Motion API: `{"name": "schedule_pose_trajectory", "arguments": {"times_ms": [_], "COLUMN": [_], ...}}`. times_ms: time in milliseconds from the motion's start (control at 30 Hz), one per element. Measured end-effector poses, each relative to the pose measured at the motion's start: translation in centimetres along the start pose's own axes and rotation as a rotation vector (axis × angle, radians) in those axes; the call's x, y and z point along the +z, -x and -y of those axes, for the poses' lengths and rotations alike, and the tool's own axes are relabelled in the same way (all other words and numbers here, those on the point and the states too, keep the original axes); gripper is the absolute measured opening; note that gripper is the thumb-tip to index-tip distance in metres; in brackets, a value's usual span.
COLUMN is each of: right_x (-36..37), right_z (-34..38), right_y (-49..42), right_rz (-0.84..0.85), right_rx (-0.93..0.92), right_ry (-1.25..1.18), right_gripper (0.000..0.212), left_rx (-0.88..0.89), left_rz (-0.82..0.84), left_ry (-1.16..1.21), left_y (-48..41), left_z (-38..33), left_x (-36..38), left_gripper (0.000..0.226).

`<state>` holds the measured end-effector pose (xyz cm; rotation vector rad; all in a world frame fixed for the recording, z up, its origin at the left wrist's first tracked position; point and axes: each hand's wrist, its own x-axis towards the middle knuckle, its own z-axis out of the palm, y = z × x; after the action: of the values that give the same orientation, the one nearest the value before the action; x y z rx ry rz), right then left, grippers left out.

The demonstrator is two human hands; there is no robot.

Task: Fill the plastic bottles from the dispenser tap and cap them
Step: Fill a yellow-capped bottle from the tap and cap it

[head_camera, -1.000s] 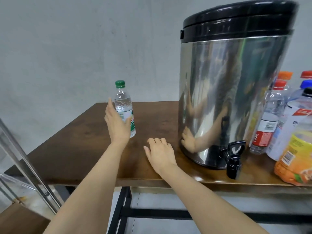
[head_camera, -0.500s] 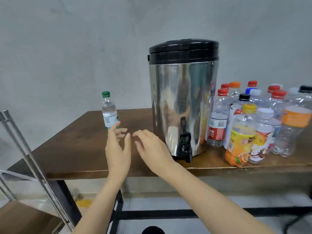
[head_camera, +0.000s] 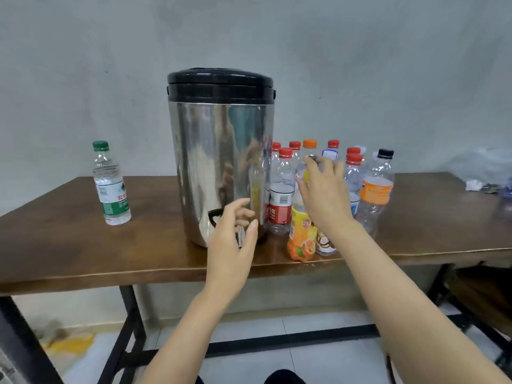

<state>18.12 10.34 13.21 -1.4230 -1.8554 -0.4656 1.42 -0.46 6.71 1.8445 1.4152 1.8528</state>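
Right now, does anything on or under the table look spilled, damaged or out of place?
A yellow smear marks the floor under the left end of the table, like a spill or stain. The orange-labelled bottle looks crumpled below its label. The other bottles in view stand upright.

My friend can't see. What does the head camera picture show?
A person's right hand is at the top of an orange juice bottle among many capped plastic bottles on a wooden table, right of a shiny steel dispenser. The left hand hovers open before the dispenser. One green-capped bottle stands alone on the left.
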Motion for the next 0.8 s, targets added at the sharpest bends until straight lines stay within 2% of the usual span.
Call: {"name": "schedule_pose_trajectory", "arguments": {"times_ms": [100, 233, 300, 400, 467, 533, 667, 733, 800], "right_x": [1.1, 0.4, -0.7, -2.6, -3.5, -3.7, -2.5, -1.8, -1.3], "right_z": [-1.0, -0.7, 0.3, 2.5, 3.5, 3.8, 3.5, 3.5, 3.6], "right_y": [0.0, 1.2, 1.9, 3.2, 4.2, 4.9, 5.2, 5.2, 5.4], "right_rz": [0.079, 0.050, 0.087, 0.201, 0.324, 0.392, 0.472, 0.528, 0.599], "right_rx": [-0.005, -0.057, -0.153, -0.183, -0.135, -0.130, -0.098, -0.101, -0.153], "right_ry": [0.047, -0.363, -0.527, -0.759, -0.911, -0.896, -0.570, -0.527, -0.585], "right_gripper": [0.041, 0.031, 0.029, 0.025, 0.026, 0.030, 0.054, 0.049, 0.035], "left_rx": [-0.043, -0.104, -0.139, -0.184, -0.237, -0.274, -0.328, -0.347, -0.354], "left_rz": [0.031, 0.097, 0.147, 0.127, 0.057, 0.007, 0.041, 0.046, 0.057], "left_ry": [0.015, 0.020, 0.034, 0.093, 0.105, 0.106, 0.004, -0.053, -0.066], "left_y": [0.1, 0.0, 0.1, 0.3, 1.1, 2.3, 4.7, 5.4, 5.8], "left_z": [0.8, 1.5, 1.3, 0.5, -0.1, 0.4, 2.1, 2.7, 3.1], "left_x": [1.2, 1.7, 2.2, 3.2, 3.5, 3.2, 2.3, 1.9, 1.4], "left_gripper": [0.038, 0.040, 0.053, 0.077, 0.074, 0.065, 0.066, 0.067, 0.065]}}
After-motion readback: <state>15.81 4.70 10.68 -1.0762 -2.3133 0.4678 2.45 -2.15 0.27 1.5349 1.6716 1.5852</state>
